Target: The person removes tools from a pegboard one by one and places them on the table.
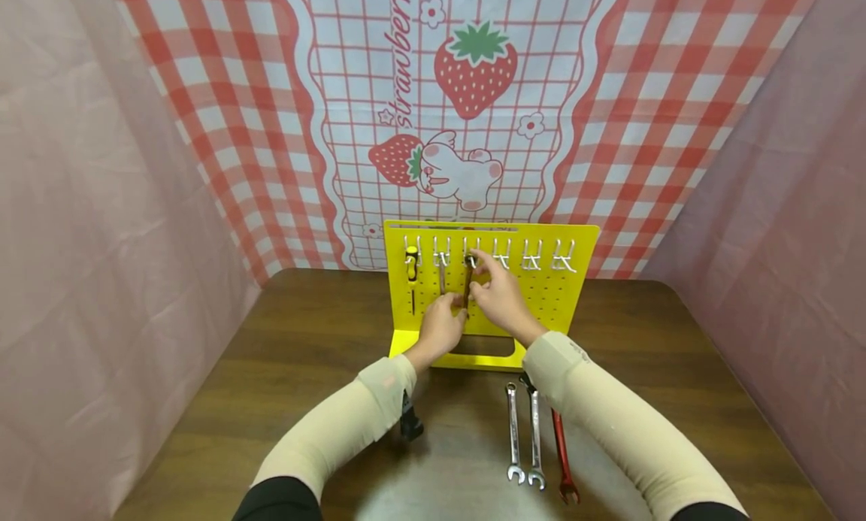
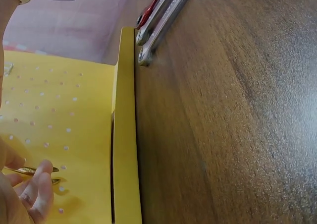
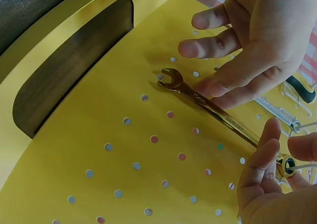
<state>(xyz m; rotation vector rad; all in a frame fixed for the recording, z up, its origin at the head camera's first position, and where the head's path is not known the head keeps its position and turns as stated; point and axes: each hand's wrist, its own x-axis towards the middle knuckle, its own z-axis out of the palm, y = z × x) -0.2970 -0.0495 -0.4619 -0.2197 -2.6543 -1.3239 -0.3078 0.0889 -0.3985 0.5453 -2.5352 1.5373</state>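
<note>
A brassy gold combination wrench (image 3: 218,112) hangs against the yellow pegboard (image 1: 487,322), with a white hook (image 3: 304,166) passing through its ring end. My right hand (image 1: 502,294) holds it near that ring, thumb and fingers around the upper shaft. Lower down, my left hand (image 1: 443,329) has thumb and index fingertips at the shaft close to the open-end jaw. Its other fingers (image 3: 210,48) stand spread off the wrench. To the left on the board hang a silver wrench (image 1: 443,273) and a yellow-and-black screwdriver (image 1: 412,269).
More hooks (image 1: 532,256) run along the board to the right. In front lie a silver wrench (image 1: 514,434), another silver wrench (image 1: 535,438) and a red wrench (image 1: 561,453) on the wooden table (image 1: 304,333). A black handle (image 1: 410,423) shows beside my left forearm.
</note>
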